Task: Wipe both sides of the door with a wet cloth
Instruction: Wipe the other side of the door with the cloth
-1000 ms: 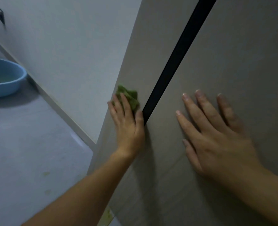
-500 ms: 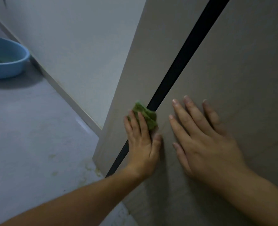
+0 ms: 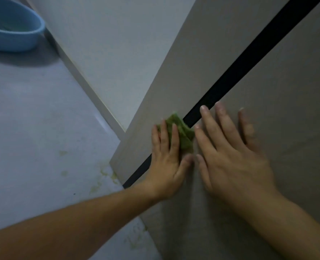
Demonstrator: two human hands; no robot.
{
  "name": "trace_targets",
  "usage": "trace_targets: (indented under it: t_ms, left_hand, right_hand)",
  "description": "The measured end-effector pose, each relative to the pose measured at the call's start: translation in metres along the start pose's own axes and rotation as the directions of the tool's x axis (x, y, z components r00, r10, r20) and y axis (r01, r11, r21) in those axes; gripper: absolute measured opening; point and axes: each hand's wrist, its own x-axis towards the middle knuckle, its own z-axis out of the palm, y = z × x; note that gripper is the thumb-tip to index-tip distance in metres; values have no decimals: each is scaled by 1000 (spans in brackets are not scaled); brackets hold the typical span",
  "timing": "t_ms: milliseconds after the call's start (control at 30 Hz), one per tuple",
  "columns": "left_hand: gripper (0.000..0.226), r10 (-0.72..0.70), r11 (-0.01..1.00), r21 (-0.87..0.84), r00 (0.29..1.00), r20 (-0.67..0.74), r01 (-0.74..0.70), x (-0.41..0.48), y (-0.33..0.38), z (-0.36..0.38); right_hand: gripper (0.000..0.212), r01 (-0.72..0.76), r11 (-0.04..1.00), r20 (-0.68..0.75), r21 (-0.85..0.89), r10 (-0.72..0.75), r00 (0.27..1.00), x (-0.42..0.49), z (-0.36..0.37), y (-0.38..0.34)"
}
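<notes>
The beige door point(image 3: 279, 94) fills the right half of the view, with a black vertical strip point(image 3: 249, 53) running down it. My left hand point(image 3: 166, 162) presses a crumpled green cloth point(image 3: 182, 132) flat against the door, low down, right over the black strip. Most of the cloth is hidden under my fingers. My right hand point(image 3: 230, 156) lies flat on the door just right of the cloth, fingers spread, holding nothing.
A blue plastic basin point(image 3: 14, 32) stands on the grey floor point(image 3: 33, 137) at the top left, beside the white wall point(image 3: 118, 44). Yellowish stains point(image 3: 103, 177) mark the floor near the door's bottom corner.
My left hand has slid the cloth down the door along the black strip, towards its bottom edge. My right hand followed downwards, and the view tilted lower.
</notes>
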Motion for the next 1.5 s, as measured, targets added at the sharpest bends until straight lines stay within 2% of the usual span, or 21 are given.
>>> trace_targets:
  t_ms: [133, 333, 400, 500, 567, 733, 900, 967, 1133, 1267, 1333, 1500]
  left_hand:
    - [74, -129, 992, -27, 988, -89, 127, 29, -16, -17]
    - [73, -88, 994, -65, 995, 52, 91, -46, -28, 15]
    - [73, -93, 992, -78, 996, 11, 94, -27, -40, 7]
    - [71, -156, 985, -89, 980, -120, 146, 20, -56, -19]
    - [69, -165, 984, -90, 975, -146, 153, 28, -59, -21]
    - [70, -158, 979, -130, 987, 19, 159, -49, -49, 21]
    - [70, -307, 947, -129, 947, -97, 294, -1, -81, 0]
    - [72, -322, 942, -136, 941, -99, 308, -2, -83, 2]
    - [77, -280, 946, -147, 957, 68, 288, -78, -84, 41]
    - [76, -422, 895, -174, 906, -32, 410, -29, -115, 17]
    - [77, -413, 900, -183, 908, -71, 395, -22, -125, 12]
    - [78, -352, 909, -193, 929, 116, 369, -98, -117, 43]
  right_hand:
    - [69, -22, 1000, 14, 12, 22, 1000, 1, 3, -6]
    - [68, 18, 995, 43, 97, -22, 999, 11, 7, -25]
    - [68, 28, 996, 52, 91, -32, 998, 15, 12, -31]
    - [67, 38, 993, 37, 110, -42, 998, 18, 21, -39]
    - [66, 43, 992, 34, 116, -47, 998, 19, 26, -44]
    - [69, 55, 989, 33, 134, -60, 998, 21, 35, -51]
    - [69, 52, 991, 37, 121, -57, 998, 22, 39, -53]
    - [70, 59, 993, 45, 103, -63, 997, 23, 39, -55]
    - [71, 22, 991, 41, 130, -28, 999, 22, 39, -59]
    - [74, 38, 994, 58, 104, -44, 997, 27, 45, -68]
    - [73, 55, 995, 83, 80, -62, 995, 32, 48, -79]
    - [72, 86, 994, 102, 61, -92, 991, 42, 57, -95]
